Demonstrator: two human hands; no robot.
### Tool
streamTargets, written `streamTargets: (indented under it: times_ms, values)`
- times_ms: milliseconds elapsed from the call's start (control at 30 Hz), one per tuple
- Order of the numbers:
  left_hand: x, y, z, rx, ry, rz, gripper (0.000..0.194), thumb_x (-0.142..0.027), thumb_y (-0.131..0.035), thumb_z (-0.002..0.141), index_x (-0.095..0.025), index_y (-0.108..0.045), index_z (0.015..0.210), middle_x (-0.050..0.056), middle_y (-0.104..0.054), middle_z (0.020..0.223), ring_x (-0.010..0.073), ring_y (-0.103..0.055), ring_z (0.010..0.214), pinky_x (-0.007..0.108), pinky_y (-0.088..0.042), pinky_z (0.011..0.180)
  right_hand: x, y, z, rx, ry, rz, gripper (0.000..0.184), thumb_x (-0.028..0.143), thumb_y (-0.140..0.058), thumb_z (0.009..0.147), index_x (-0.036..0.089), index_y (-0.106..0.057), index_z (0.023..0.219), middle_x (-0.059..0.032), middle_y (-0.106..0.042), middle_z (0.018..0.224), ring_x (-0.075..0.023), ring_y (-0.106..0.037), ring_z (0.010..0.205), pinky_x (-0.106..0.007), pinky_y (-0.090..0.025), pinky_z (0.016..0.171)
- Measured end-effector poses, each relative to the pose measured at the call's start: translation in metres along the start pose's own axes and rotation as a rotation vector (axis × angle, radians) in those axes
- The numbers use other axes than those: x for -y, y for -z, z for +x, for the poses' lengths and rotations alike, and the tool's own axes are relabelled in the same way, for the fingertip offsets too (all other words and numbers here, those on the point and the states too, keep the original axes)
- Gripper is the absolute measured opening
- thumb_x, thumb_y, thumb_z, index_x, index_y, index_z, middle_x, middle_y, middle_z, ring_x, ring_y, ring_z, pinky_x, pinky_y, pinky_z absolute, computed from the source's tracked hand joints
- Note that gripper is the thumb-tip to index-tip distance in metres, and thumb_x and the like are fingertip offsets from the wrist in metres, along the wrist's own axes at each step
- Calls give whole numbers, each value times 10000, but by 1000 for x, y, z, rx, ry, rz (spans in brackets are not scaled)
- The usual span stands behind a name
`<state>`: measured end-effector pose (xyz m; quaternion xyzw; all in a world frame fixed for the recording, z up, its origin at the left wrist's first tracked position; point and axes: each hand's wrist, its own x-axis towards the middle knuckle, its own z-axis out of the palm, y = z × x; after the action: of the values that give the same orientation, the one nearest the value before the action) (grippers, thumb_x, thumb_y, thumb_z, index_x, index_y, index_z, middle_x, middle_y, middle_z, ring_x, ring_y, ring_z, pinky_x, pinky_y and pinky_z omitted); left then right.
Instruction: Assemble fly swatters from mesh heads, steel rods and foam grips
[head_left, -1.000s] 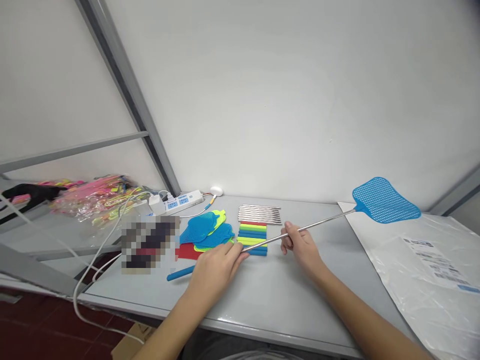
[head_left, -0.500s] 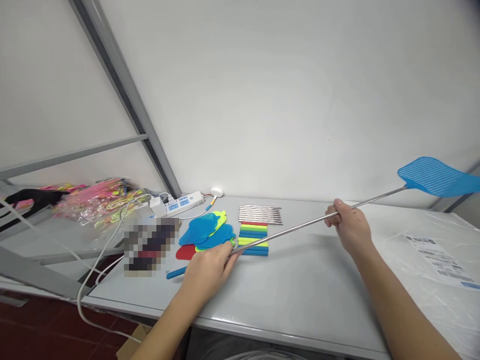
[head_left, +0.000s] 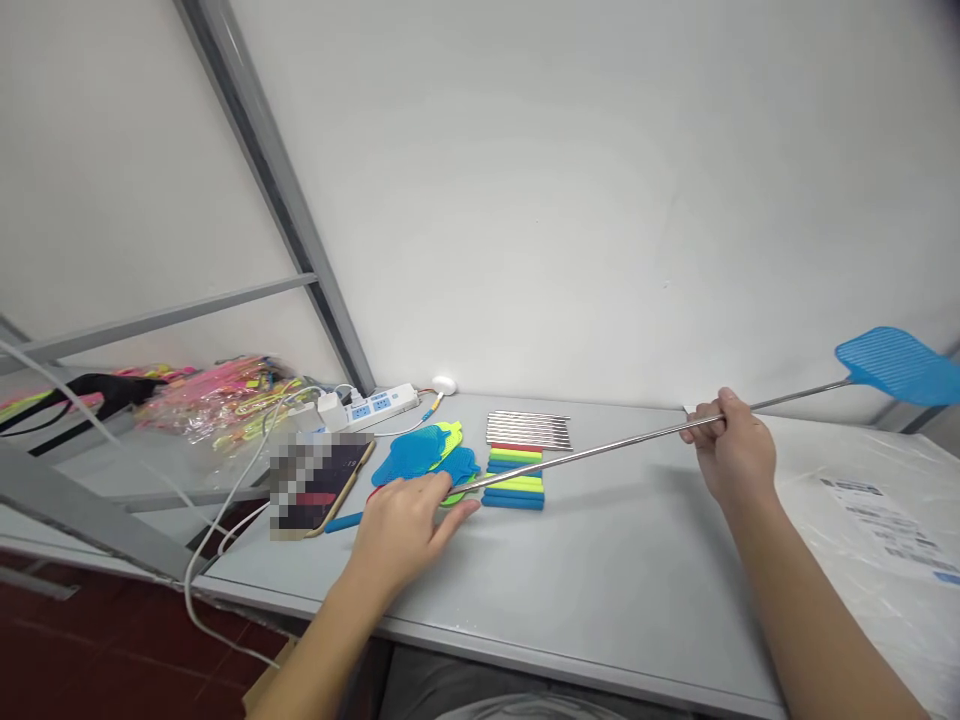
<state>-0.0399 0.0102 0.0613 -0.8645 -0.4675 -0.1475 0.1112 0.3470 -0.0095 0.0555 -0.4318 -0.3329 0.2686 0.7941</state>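
A blue fly swatter spans the table: its mesh head (head_left: 896, 362) hangs in the air at the far right, and its thin metal rod (head_left: 600, 451) runs down to a blue handle (head_left: 343, 522) at the left. My left hand (head_left: 409, 520) is closed over the handle end, resting on the grey table (head_left: 615, 580). My right hand (head_left: 731, 452) is raised and pinches the rod far out towards the head. The rod passes just over a stack of coloured foam grips (head_left: 515, 476).
Loose blue and yellow-green swatter heads (head_left: 420, 455) lie beside the grips, with a row of metal rods (head_left: 529, 430) behind. A phone (head_left: 319, 482), a power strip (head_left: 375, 405) with cables and a bag of colourful items (head_left: 217, 400) sit left. A white plastic bag (head_left: 862, 500) lies right.
My right hand has slid out to the right along the rod and risen. The rod now reaches much farther, and the blue head has swung to the frame's right edge. My left hand stayed put.
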Motion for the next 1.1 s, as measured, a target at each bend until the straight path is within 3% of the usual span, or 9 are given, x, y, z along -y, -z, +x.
streamTargets:
  times_ms: [100, 300, 467, 533, 600, 700, 833, 967, 1100]
  values:
    - [-12, 10, 13, -25, -13, 25, 426, -500, -333, 978, -206, -540, 750, 27, -645, 678, 198, -585, 645, 300, -272, 586, -4, -13, -8, 6, 3, 78, 455, 461, -563, 884, 215, -382, 548, 68, -258, 527, -96, -277, 465, -265, -364, 465]
    - [-58, 24, 49, -70, -7, -60, 417, -474, -344, 986, -199, -568, 767, 37, -647, 669, 205, -577, 637, 321, -316, 653, -33, -57, -59, 262, -197, -56, 435, 499, -618, 842, 204, -474, 558, 38, -396, 532, -112, -407, 501, -265, -360, 482]
    - [-81, 8, 18, -464, 186, -390, 241, -323, -397, 976, -208, -595, 901, 67, -683, 890, 222, -584, 879, 373, -363, 839, -37, -74, -87, 353, -374, 5, 532, 526, -530, 890, 216, -339, 501, 61, -258, 520, -103, -307, 468, -280, -383, 518]
    - [-84, -8, -8, -596, 176, -609, 283, -306, -365, 973, -202, -559, 795, 62, -640, 803, 201, -554, 803, 355, -391, 788, -32, -73, -88, 356, -385, 2, 542, 514, -528, 894, 218, -313, 495, 59, -229, 531, -109, -283, 487, -279, -378, 526]
    - [-84, -24, -29, -502, 213, -862, 359, -335, -336, 986, -202, -491, 690, 35, -545, 685, 174, -498, 685, 322, -391, 687, -28, -72, -88, 369, -377, -26, 534, 497, -538, 893, 219, -314, 496, 56, -225, 539, -117, -290, 508, -279, -373, 536]
    - [-81, -39, -40, -309, 431, -1309, 383, -461, -315, 994, -194, -514, 804, 7, -491, 688, 140, -445, 617, 283, -368, 598, -25, -71, -90, 416, -367, -57, 520, 472, -549, 895, 219, -325, 499, 53, -235, 547, -119, -301, 521, -283, -363, 547]
    - [-71, -40, -32, -366, 542, -1811, 485, -623, -361, 932, -179, -555, 906, -42, -389, 600, 98, -339, 520, 233, -278, 497, -29, -73, -101, 514, -373, -79, 516, 479, -539, 900, 222, -330, 504, 48, -252, 545, -126, -327, 532, -295, -349, 556]
    - [-62, -36, -31, -594, 746, -1835, 465, -479, -609, 856, -167, -444, 554, -77, -246, 500, 60, -248, 460, 227, -211, 474, -35, -72, -105, 619, -355, -146, 514, 480, -534, 903, 225, -330, 506, 39, -279, 540, -137, -350, 554, -309, -337, 581]
    - [-61, -33, -33, -694, 805, -1789, 458, -416, -643, 825, -172, -402, 521, -66, -302, 504, 58, -264, 459, 227, -208, 469, -35, -68, -97, 634, -335, -190, 520, 473, -537, 903, 228, -312, 504, 39, -264, 533, -140, -335, 554, -313, -317, 575]
